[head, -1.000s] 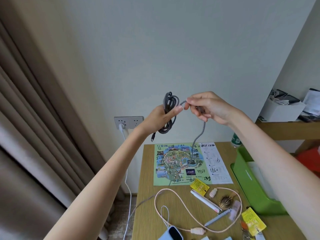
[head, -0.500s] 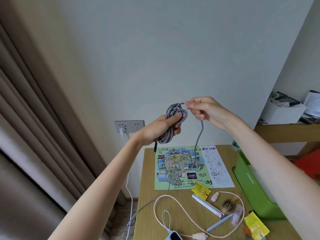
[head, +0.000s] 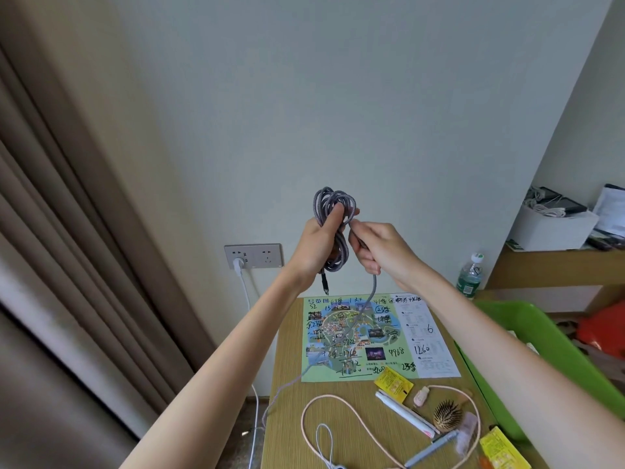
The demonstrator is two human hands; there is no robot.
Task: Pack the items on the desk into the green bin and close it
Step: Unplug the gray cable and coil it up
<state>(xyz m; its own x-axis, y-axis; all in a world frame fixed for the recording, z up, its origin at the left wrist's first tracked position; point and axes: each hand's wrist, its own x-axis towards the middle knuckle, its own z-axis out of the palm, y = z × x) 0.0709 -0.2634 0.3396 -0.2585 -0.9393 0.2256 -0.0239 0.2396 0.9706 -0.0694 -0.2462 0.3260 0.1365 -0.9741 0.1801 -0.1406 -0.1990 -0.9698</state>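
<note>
The left hand [head: 316,245] is raised above the surface [head: 287,418] and grips a coiled grey cable [head: 333,228], thumb pressed on the loops. Just beside it, the right hand [head: 380,250] is closed on the cable's free strand, which hangs down across the map sheet [head: 378,336]. The green bin [head: 541,336] stands open at the right edge.

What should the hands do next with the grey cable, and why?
Probably wind another loop: the left hand holds the coiled grey cable, while the right hand grips a strand that trails down across the map and off the desk edge.
</note>
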